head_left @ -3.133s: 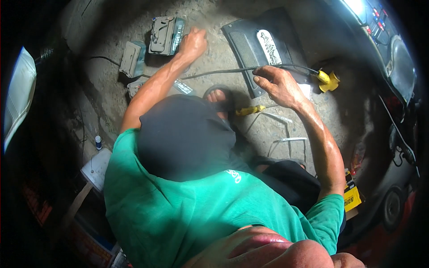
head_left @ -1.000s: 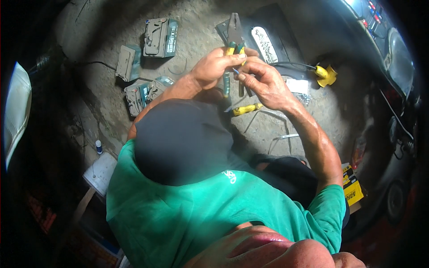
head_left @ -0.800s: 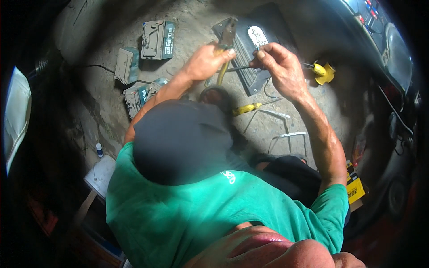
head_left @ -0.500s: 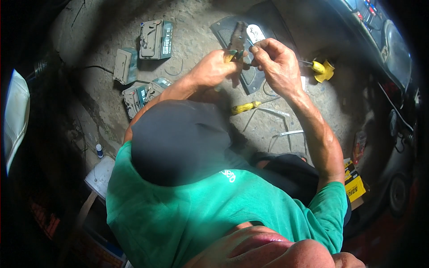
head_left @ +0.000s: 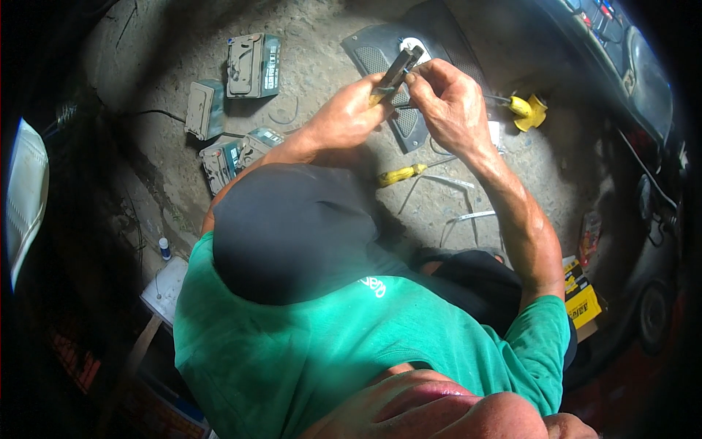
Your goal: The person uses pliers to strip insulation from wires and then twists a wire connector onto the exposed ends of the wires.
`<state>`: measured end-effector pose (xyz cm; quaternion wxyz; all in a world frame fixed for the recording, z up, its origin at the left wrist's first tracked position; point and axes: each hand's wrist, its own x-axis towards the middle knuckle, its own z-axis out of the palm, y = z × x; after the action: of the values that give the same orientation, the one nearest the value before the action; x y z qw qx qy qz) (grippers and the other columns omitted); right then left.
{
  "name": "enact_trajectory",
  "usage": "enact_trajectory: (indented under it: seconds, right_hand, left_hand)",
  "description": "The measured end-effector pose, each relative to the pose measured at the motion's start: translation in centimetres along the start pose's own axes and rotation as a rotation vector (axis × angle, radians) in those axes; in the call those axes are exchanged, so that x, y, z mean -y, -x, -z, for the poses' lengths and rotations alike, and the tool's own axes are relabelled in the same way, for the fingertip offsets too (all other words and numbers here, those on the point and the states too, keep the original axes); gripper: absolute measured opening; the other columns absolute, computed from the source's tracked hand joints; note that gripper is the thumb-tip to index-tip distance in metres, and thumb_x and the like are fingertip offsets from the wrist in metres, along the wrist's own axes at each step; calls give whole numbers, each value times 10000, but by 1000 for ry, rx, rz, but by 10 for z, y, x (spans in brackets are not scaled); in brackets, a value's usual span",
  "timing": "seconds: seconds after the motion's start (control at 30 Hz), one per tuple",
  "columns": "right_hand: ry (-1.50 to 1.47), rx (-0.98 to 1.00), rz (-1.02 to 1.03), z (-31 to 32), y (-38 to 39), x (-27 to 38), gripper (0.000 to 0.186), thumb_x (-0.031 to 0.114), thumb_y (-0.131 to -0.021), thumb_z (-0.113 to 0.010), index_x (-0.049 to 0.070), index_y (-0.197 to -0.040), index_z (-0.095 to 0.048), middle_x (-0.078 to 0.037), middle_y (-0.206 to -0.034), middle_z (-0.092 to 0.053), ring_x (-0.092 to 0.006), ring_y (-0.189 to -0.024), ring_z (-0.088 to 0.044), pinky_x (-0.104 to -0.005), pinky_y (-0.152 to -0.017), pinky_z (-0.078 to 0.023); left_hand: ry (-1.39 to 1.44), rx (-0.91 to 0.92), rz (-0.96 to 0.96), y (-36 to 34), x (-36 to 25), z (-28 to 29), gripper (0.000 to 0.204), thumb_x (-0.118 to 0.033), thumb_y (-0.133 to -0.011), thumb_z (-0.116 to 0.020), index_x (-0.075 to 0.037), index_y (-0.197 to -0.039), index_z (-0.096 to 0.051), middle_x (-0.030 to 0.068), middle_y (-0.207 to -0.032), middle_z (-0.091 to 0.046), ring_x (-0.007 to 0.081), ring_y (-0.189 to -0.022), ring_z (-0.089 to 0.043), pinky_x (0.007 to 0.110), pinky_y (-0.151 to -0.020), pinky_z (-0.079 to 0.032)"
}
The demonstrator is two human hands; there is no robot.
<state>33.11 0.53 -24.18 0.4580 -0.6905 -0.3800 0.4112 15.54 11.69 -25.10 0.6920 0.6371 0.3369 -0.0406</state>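
Currently | left hand curled around pliers | right hand pinching small bluish piece beside their tip

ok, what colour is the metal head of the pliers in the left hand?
The pliers' metal head is dark grey; best seen from the head camera.

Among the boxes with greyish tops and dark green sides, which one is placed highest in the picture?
The uppermost box, above the left forearm. Its whole outline sits higher than most of the group; the other boxes begin lower.
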Motion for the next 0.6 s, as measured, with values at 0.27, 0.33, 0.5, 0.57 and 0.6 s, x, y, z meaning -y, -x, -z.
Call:
enact_trajectory:
  seconds: [0.27,0.33,0.5,0.57,0.6]
  right_hand:
    - [60,-4,36,2,-1,-2,354,293,-965,-608,-46,-1013,-695,-202,-848,-727,-283,-771,-729,-401,-714,-563]
    - [60,-1,42,2,-1,-2,351,291,-968,-606,-46,-1014,-695,-199,-844,-725,-282,-770,-727,-403,-713,-560]
    - [-59,82,38,6,-2,-10,349,304,-1014,-591,-27,-1040,-701,-148,-808,-728,-249,-730,-717,-386,-691,-559]
    - [-63,105,25,6,-2,-12,355,314,-1026,-587,-21,-1045,-704,-134,-803,-730,-229,-716,-712,-372,-676,-558]
    - [-64,125,11,7,-2,-13,360,324,-1038,-584,-15,-1049,-706,-120,-797,-731,-209,-702,-708,-357,-662,-557]
  left_hand:
    - [-699,-258,-376,1,-2,2,446,-85,-941,-629,-11,-1372,-537,228,-1246,-655,407,-1104,-668,463,-924,-543]
    - [-759,-271,-362,1,-3,2,463,-98,-931,-644,-12,-1373,-534,248,-1250,-643,439,-1107,-655,477,-922,-541]
    - [-874,-305,-423,-2,0,4,477,-121,-920,-668,-8,-1361,-528,236,-1216,-654,430,-1067,-660,497,-891,-536]
    - [-906,-305,-443,-2,1,6,476,-121,-914,-672,-10,-1356,-532,229,-1205,-658,422,-1055,-661,497,-888,-526]
    - [-937,-304,-465,-2,1,6,476,-120,-908,-676,-12,-1350,-536,221,-1193,-662,414,-1044,-661,496,-885,-515]
